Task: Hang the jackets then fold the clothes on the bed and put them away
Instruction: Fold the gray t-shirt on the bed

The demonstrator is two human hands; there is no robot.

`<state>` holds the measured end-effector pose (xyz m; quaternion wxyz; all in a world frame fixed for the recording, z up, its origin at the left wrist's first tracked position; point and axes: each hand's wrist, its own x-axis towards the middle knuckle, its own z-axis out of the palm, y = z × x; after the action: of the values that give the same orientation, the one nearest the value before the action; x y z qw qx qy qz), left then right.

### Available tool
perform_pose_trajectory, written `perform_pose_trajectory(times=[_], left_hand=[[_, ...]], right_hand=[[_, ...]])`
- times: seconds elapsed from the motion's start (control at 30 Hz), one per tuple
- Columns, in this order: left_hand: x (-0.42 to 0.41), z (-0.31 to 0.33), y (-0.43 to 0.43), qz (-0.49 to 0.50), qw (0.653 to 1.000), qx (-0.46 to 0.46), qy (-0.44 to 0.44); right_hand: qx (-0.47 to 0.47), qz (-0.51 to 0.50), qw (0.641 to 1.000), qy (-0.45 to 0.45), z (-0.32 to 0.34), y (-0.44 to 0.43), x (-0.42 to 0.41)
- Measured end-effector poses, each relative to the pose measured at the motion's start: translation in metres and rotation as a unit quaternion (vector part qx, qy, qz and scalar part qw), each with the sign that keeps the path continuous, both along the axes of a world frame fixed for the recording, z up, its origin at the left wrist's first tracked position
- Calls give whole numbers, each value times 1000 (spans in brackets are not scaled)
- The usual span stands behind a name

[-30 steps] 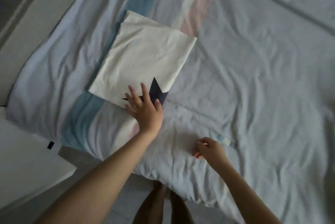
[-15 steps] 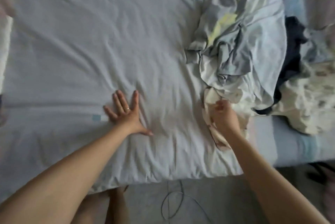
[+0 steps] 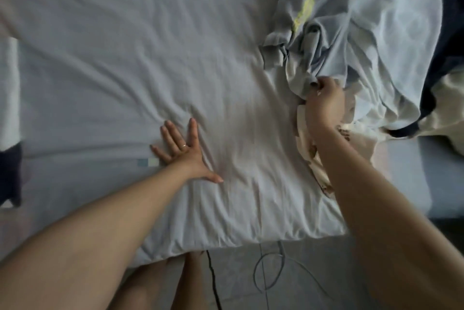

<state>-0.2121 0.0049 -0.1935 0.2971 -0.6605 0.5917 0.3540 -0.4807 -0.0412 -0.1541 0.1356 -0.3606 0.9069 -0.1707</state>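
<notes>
Clothes (image 3: 371, 23) heaped unfolded on the bed's (image 3: 226, 237) right side. A pale blue garment (image 3: 334, 43) is pinched by the right hand (image 3: 325, 101); the left hand (image 3: 184, 153) is laid flat, fingers spread, on the sheet (image 3: 120, 53). The garment is best drawn onto that space.

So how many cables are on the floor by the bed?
2: a black cable beside the person's legs, and a grey looped cable to its right. More may be hidden under the bed.
</notes>
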Motion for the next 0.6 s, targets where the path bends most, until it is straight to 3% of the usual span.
perform_pose_trajectory(times=[0.1, 0.17, 0.23, 0.33, 0.4, 0.47, 0.53, 0.6], left_hand=[[0, 0, -3, 2, 1000, 5, 11], [-1, -1, 1, -6, 999, -23, 22], [7, -1, 12, 1, 997, -60, 44], [22, 7, 39, 2, 982, -127, 138], [34, 27, 63, -16, 967, -119, 223], [35, 36, 86, -28, 933, -161, 322], [44, 72, 92, 67, 887, -215, 404], [52, 122, 84, 198, 843, -212, 454]], right_hand=[[6, 37, 998, -48, -1, 59, 61], [63, 56, 983, -162, -8, 109, 100], [144, 111, 946, -270, -5, 158, 142], [225, 235, 910, -257, 28, 206, 180], [177, 257, 924, -221, 62, 210, 190], [84, 237, 937, -241, 89, 196, 188], [10, 225, 944, -241, 144, 169, 187], [-53, 222, 942, -245, 199, 141, 187]])
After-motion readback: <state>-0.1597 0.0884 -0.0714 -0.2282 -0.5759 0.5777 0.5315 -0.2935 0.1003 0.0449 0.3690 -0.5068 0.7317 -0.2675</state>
